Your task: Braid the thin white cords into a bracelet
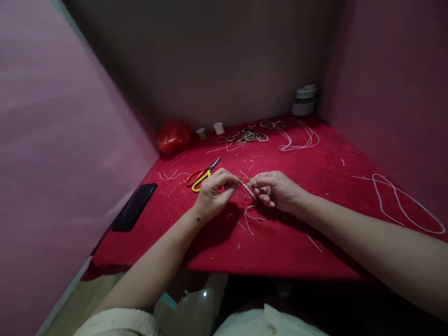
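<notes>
Between my two hands is a braided cord bracelet (248, 189), pale and green, with its loose knotted ends hanging down toward the red cloth. My left hand (217, 189) pinches its upper left end between thumb and forefinger. Thumb and forefinger of my right hand (275, 187) are closed on thin strands at the bracelet's right side, with the other fingers curled below. Just behind my left hand lie scissors (201, 178) with one red and one yellow handle, blades pointing away to the right.
Finished-looking braided cords (250, 136) lie in a heap at the back, beside loose white cords (304, 140). A red plastic bag (173, 136), two small spools (219, 128) and a white container (304, 101) stand along the back. A black phone (135, 207) lies left; a white cord loop (402, 200) lies right.
</notes>
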Demonstrator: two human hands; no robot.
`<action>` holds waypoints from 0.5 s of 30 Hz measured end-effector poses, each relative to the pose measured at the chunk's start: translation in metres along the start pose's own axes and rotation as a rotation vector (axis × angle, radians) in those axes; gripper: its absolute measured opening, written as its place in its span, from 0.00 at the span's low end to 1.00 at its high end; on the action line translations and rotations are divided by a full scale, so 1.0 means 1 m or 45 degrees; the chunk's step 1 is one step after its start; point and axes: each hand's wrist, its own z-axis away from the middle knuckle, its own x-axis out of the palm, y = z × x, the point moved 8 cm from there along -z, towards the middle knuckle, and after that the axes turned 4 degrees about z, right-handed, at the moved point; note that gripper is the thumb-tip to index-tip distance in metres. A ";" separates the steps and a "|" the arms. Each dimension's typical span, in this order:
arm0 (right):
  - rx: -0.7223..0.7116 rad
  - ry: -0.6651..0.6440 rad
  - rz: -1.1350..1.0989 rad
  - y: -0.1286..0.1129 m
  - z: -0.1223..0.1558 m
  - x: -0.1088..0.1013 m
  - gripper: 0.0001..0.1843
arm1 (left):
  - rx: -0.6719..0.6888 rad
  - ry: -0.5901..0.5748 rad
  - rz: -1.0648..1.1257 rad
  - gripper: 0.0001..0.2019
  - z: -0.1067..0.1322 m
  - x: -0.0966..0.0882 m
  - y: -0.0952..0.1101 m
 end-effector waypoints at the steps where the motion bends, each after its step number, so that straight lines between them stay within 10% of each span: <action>1: 0.007 0.006 -0.024 0.000 0.000 -0.001 0.05 | 0.121 -0.024 -0.079 0.05 0.001 0.004 0.004; 15: 0.110 0.015 -0.175 0.004 -0.003 0.000 0.06 | 0.468 -0.014 -0.292 0.04 0.015 0.023 0.019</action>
